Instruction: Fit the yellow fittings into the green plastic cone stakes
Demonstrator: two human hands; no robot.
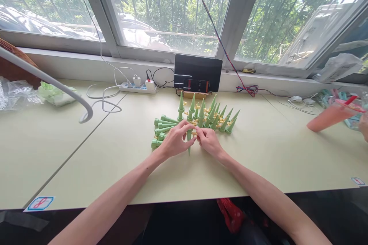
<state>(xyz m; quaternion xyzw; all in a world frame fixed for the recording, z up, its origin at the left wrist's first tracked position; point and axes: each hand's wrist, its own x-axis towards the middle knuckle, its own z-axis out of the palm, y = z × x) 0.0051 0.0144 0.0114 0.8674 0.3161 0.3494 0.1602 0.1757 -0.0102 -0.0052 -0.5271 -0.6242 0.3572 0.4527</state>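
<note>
My left hand [176, 139] is closed around a green plastic cone spike [189, 143] whose tip points down toward me. My right hand [209, 140] pinches a small yellow part [194, 133] at the spike's top end. Both hands meet over the pale green table [86, 160]. Just behind them stand several upright green cone spikes [211, 115] with small yellow pieces among them. Several more green spikes [163, 124] lie flat to the left of my left hand.
A dark tablet [197, 72] and a phone [196, 85] lean against the window sill. A white power strip [138, 87] with cables lies at the back left. A white curved tube [57, 88] crosses the left. Another person's pink sleeve [330, 118] reaches in at right.
</note>
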